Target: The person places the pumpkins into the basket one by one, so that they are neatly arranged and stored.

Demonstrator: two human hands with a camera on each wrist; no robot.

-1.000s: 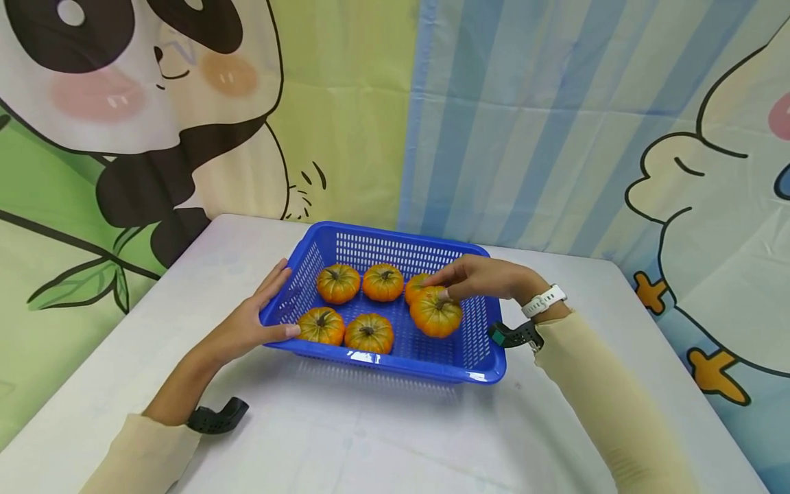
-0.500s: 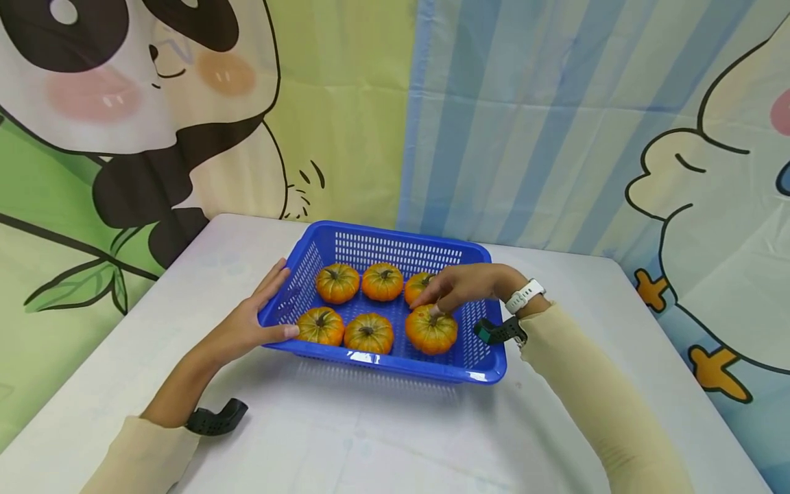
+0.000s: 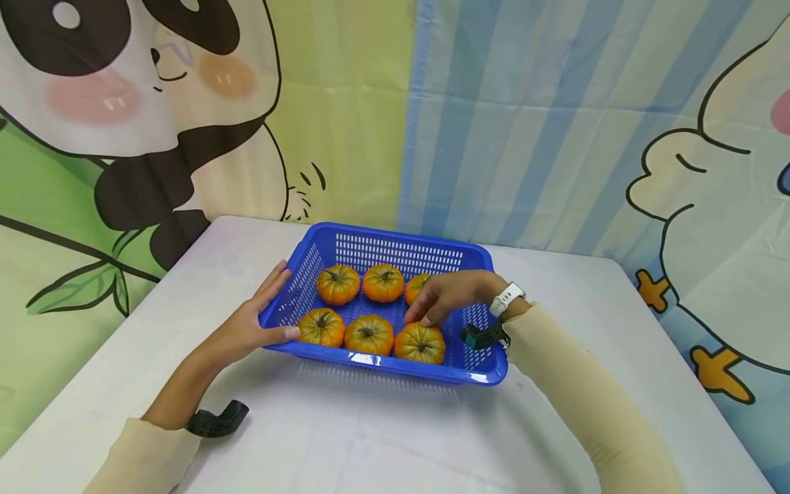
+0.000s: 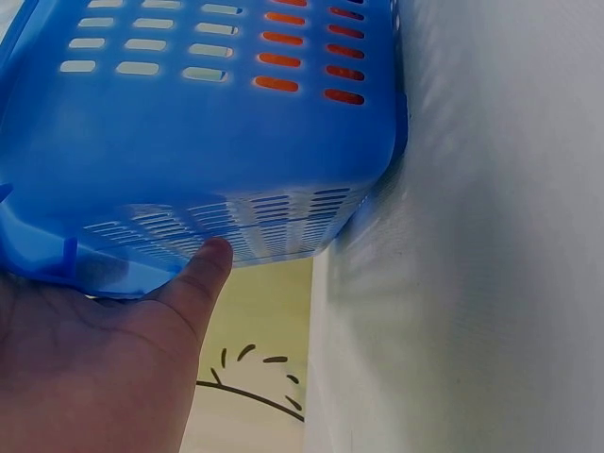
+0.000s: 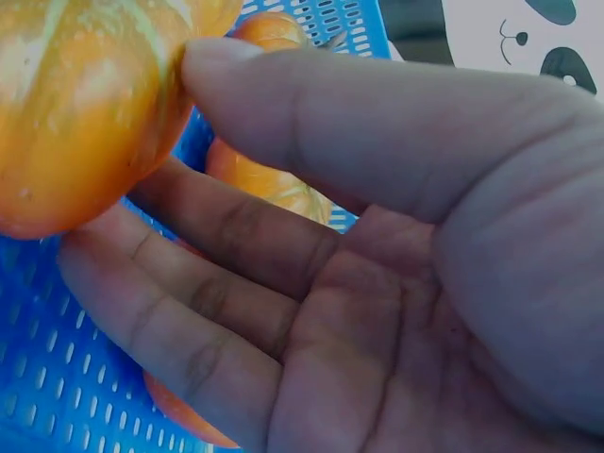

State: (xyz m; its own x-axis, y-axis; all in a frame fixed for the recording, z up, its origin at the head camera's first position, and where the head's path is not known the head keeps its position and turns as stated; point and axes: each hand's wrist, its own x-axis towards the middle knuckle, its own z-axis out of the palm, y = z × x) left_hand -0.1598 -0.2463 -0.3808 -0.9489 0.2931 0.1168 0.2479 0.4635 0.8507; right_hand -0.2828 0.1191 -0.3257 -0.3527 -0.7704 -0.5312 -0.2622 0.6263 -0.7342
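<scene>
In the head view, my right hand [image 3: 453, 293] reaches into the blue plastic basket [image 3: 395, 368] and holds a small orange pumpkin [image 3: 421, 344] between thumb and fingers. This pumpkin is at the front row's right end, beside another pumpkin [image 3: 368, 335]. The right wrist view shows the thumb [image 5: 283, 99] against the held pumpkin [image 5: 75, 123], with fingers on its far side. My left hand [image 3: 247, 333] holds the basket's front left corner, thumb over the rim. In the left wrist view, a finger [image 4: 203, 274] lies along the basket's outer wall [image 4: 217, 132].
Other pumpkins sit in the basket: one at front left [image 3: 321, 327] and a back row with one at left [image 3: 337, 285], one in the middle [image 3: 383, 283] and one partly hidden [image 3: 414, 288]. A white table [image 3: 370, 439] bears the basket. A cartoon curtain [image 3: 345, 103] hangs behind.
My right hand has lowered the pumpkin and moved it left and toward me, into the front row. The left hand and the basket have stayed in place.
</scene>
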